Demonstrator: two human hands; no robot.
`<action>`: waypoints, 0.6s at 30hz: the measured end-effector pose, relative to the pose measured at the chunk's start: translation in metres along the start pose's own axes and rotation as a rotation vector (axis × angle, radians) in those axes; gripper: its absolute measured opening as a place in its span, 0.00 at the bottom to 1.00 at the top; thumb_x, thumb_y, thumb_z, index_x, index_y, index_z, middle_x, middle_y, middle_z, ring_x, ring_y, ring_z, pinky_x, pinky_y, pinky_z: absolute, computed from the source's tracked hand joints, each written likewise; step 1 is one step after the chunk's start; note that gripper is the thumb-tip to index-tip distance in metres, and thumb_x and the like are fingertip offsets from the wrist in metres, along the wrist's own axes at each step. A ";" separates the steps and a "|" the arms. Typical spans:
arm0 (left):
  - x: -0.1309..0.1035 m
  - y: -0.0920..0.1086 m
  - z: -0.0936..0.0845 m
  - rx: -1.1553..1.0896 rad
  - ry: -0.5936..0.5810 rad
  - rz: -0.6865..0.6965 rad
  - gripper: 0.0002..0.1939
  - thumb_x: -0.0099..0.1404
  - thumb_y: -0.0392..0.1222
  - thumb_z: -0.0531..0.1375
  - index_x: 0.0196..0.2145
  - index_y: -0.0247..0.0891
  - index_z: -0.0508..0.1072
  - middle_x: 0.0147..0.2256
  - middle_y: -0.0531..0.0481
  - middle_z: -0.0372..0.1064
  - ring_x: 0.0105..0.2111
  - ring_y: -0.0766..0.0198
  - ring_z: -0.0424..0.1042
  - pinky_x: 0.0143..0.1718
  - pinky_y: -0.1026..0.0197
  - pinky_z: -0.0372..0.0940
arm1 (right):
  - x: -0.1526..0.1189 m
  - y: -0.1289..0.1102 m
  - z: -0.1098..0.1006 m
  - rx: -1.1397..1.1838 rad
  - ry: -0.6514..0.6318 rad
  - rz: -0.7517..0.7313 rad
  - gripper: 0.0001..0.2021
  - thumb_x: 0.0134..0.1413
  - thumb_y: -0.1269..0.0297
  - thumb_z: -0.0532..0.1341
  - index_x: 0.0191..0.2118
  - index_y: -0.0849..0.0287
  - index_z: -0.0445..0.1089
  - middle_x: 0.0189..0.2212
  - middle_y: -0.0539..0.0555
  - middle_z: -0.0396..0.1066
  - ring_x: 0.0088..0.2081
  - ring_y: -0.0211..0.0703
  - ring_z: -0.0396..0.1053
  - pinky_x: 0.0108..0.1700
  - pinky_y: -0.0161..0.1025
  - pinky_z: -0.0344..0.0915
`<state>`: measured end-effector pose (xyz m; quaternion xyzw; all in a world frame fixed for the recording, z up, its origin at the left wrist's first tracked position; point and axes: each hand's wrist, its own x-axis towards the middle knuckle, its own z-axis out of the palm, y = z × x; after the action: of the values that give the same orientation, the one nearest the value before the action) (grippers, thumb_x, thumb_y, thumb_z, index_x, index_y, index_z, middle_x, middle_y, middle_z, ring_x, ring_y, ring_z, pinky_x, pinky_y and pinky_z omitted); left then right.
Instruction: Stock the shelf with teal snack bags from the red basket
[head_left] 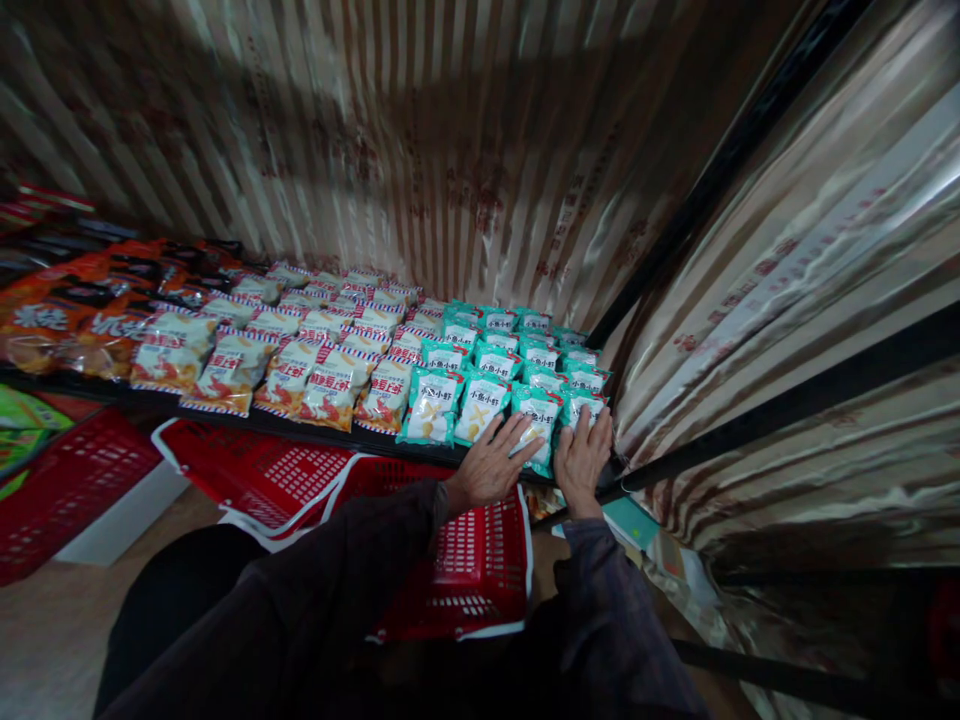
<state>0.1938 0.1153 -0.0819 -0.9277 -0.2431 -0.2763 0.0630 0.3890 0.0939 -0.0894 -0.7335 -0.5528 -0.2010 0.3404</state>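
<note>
Rows of small teal and white snack bags (484,395) stand at the right end of a dark shelf. My left hand (491,462) reaches to the front row, its fingers stretched over the lower part of a teal snack bag (536,408). Beside it, my right hand (583,455) lies against the front bag at the corner (581,400), fingers extended upward. Both palms face the bags, and neither hand is wrapped around one. The bags behind the front row are partly hidden.
White and red snack bags (319,385) fill the shelf's middle, with orange bags (97,320) at the left. Red baskets (480,570) sit below the shelf edge. A dark metal post (660,240) rises at the right, and striped curtains (450,130) hang behind.
</note>
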 end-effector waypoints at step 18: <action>-0.168 0.013 -0.012 -0.113 -0.132 -0.539 0.12 0.69 0.37 0.54 0.47 0.36 0.73 0.53 0.39 0.69 0.50 0.56 0.72 0.48 0.50 0.71 | -0.148 -0.106 -0.015 0.509 -0.593 -0.187 0.21 0.63 0.66 0.50 0.59 0.62 0.65 0.62 0.63 0.63 0.64 0.48 0.58 0.65 0.53 0.57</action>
<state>0.0715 0.0313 -0.1624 -0.8475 -0.4689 -0.2352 -0.0808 0.2442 -0.0001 -0.1492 -0.5985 -0.7236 0.1329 0.3172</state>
